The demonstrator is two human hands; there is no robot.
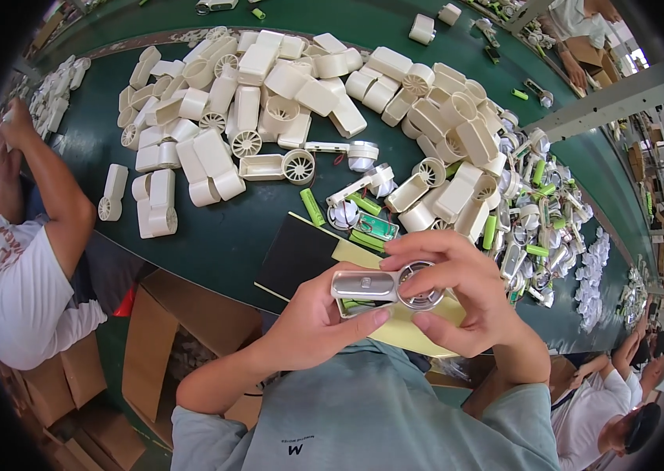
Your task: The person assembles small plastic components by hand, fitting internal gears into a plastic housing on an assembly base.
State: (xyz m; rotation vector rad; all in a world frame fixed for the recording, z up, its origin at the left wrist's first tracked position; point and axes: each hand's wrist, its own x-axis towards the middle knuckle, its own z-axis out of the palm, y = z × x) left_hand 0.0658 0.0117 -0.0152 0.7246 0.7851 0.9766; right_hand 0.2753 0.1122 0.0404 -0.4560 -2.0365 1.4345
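Observation:
Above the table's near edge, both my hands hold a small handheld fan (pixel 365 284) with a silver-grey handle cover and a round grille. My left hand (pixel 318 314) grips the handle end, thumb along its lower edge. Around the round grille curl the fingers and thumb of my right hand (pixel 457 294). A green battery (pixel 357 304) shows in the gap under the handle cover. Beneath my hands lies a yellow sheet (pixel 402 334), beside a black pad (pixel 300 255). Just beyond are loose green batteries (pixel 312 207) and a green circuit board (pixel 377 227) with a motor part.
Cream fan housings (pixel 261 102) are heaped across the green table (pixel 214 235). Fan innards with batteries (pixel 536 212) pile up at the right, near small white parts (pixel 591 275). A metal post (pixel 599 110) rises there. Cardboard boxes (pixel 182 314) stand below left. Other people sit on both sides.

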